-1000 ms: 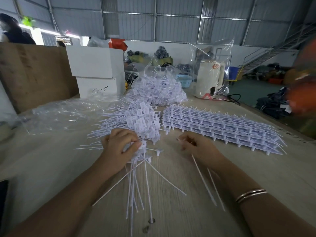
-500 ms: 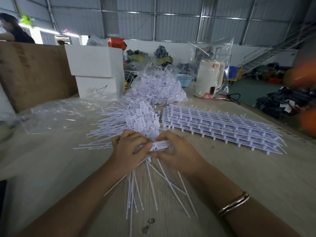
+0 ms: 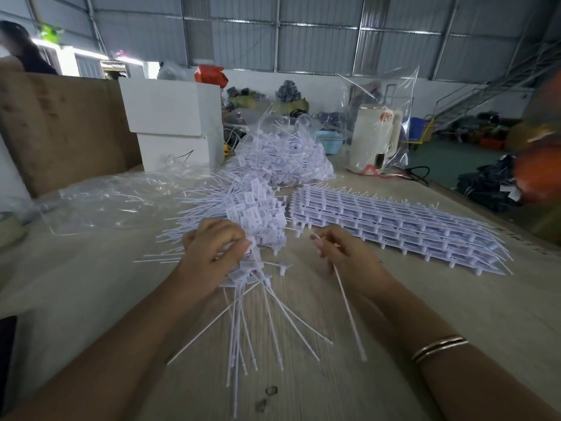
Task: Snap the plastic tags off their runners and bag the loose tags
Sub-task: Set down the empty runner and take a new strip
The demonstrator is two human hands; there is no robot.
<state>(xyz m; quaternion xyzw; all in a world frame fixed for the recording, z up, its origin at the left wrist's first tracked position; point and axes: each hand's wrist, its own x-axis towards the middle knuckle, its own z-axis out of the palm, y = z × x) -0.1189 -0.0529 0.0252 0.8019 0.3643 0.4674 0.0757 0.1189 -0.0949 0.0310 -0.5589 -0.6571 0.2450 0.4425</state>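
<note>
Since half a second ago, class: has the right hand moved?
Yes. The right hand has pulled rightward, away from the left hand, toward the stacked tag sheets.

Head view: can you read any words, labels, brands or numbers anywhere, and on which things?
No text reads clearly enough to quote.
Loose tags: faint printed marks on their white flags, too small and blurred.
Stacked runners: same print, unreadable.
White kettle: red-orange logo near the top, blurred; a red triangle sign at the base, no readable words.
White box: no print visible.
Table edge: dark marks, too blurred.
</note>
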